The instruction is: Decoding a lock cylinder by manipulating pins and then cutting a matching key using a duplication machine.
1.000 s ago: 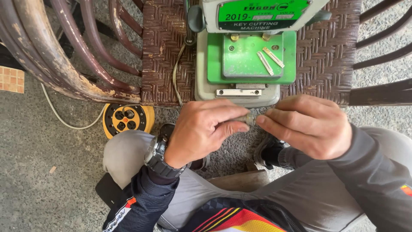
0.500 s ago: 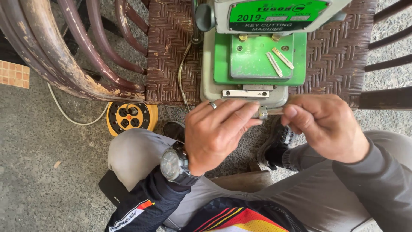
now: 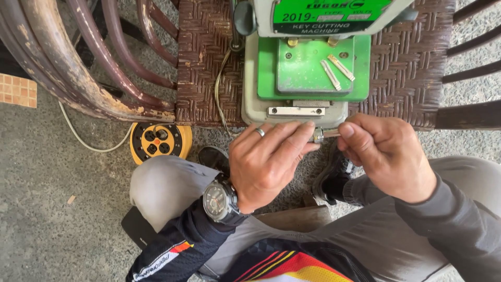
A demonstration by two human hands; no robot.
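1. your left hand (image 3: pixel 269 164) pinches a small metal piece (image 3: pixel 318 136), likely a key, its fingers closed on it just below the front edge of the green and grey machine (image 3: pixel 308 78).
2. your right hand (image 3: pixel 386 156) is clamped on a thin metal tool (image 3: pixel 330 134) whose tip touches that piece; the two hands sit close together, nearly touching.
3. keep the piece steady between thumb and fingers so the tool does not skid off.
4. work in short, light strokes, i judge, and keep your fingertips off the edge being worked.
5. two loose metal pieces (image 3: pixel 335 70) lie on the machine's green plate; leave them be.
6. the machine stands on a woven chair seat (image 3: pixel 206 68); the yellow socket reel (image 3: pixel 159 140) lies on the floor by your knee.
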